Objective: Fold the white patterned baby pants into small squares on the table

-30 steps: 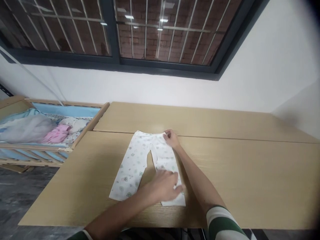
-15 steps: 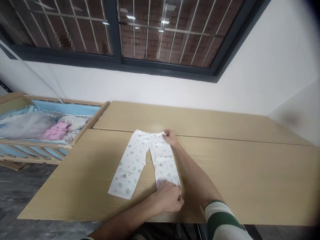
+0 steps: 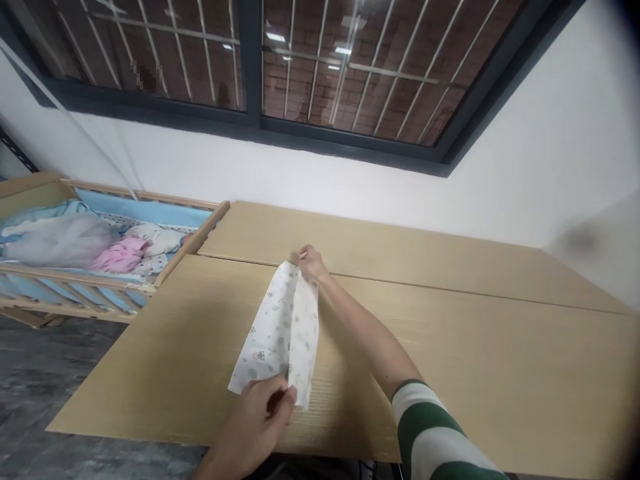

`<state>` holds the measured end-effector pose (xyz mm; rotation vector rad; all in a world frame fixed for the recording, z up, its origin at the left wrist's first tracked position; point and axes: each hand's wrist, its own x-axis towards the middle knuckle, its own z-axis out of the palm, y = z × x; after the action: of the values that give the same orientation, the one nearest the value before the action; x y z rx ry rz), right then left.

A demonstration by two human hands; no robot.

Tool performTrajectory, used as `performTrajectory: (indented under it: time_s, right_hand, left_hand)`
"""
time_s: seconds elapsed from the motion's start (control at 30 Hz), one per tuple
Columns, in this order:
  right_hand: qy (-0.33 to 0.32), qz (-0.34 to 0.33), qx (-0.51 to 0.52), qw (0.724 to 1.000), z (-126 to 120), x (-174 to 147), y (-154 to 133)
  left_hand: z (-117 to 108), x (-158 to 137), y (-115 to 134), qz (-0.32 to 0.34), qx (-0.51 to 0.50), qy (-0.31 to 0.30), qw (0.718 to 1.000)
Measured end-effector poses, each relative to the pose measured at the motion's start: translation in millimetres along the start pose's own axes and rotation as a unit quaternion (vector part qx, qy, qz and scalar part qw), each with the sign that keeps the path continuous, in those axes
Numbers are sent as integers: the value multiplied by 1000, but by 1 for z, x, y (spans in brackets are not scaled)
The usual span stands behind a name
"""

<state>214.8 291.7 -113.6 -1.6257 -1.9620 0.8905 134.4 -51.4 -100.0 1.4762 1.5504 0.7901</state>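
Observation:
A pair of small white pants with a green and pink print lies on the tan table, its right leg brought over onto the left one. At the near end, my left hand pinches the edge of a leg cuff between thumb and fingers. My right hand is closed on the waistband corner at the far end. Its fingertips partly hide the fabric there. Between the hands, the lifted leg stands slightly off the layer below.
The tan table has a seam running along it towards the wall. To the left stands a wooden crib holding a pink cloth, white cloths and netting. A barred window is set in the wall behind.
Both hands have moved left, carrying the right leg of the pants over the left leg. Before, the two legs lay spread apart. The view has shifted slightly.

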Motion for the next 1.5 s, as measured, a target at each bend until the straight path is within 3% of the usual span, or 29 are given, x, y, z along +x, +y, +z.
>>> performTrajectory:
  time_s: [0.17,0.3,0.37,0.4,0.47,0.57,0.63,0.73,0.83,0.97,1.07,1.17,1.3,1.5]
  right_hand:
    - [0,-4,-82,997,47,-3,-29]
    - [-7,-26,-119,993,58,-21,-40]
    - [-17,-94,-127,987,55,-42,-45]
    - [-30,-150,-127,980,52,-57,-48]
    - [-87,-293,-119,945,45,-95,-53]
    - [-223,-478,-97,844,40,-160,-56]
    - [-285,-532,-102,791,42,-194,-50]
    - [-334,-541,-133,760,52,-215,-30]
    - [-326,-536,-160,762,59,-193,-9]
    - [-229,-432,-204,848,59,-110,5]
    - [-165,-339,-261,889,54,-43,9]
    - [-126,-334,-293,887,53,-2,17]
    - [-98,-365,-300,876,57,7,34]
    - [-111,-371,-294,874,40,5,57]
  left_hand:
    - [-25,-19,-44,-61,161,75,982]
    - [-35,-26,-64,-138,301,105,938]
    - [-35,-30,-71,-123,360,151,913]
    - [-34,-32,-74,-84,385,179,902]
    - [-26,-35,-79,33,419,231,878]
    - [-2,-36,-86,152,452,264,838]
    - [15,-36,-95,186,484,265,813]
    - [30,-34,-109,234,525,250,779]
    - [31,-31,-117,249,541,248,764]
    - [29,-29,-117,237,537,251,770]
    - [28,-27,-116,237,539,254,767]
    - [27,-26,-117,246,550,261,755]
    - [30,-25,-114,244,563,268,743]
    - [46,-23,-95,183,542,252,780]
